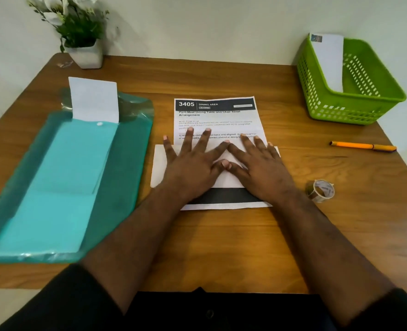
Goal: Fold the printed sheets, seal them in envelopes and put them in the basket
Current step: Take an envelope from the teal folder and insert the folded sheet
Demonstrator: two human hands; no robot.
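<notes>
A printed sheet (215,118) headed "3405 DINING AREA" lies in the middle of the wooden table (221,77). Its near part is folded up over the text, showing a white back and a black band. My left hand (193,161) and my right hand (257,164) lie flat on that fold with fingers spread, thumbs and index fingers touching. A green basket (355,101) stands at the far right with one white envelope (330,60) leaning inside it. A white envelope (94,100) sticks out of a teal plastic folder (126,168) on the left.
An orange pen (362,146) lies right of the sheet, and a roll of tape (320,190) sits close to my right wrist. A potted plant (78,32) stands at the back left corner against the wall.
</notes>
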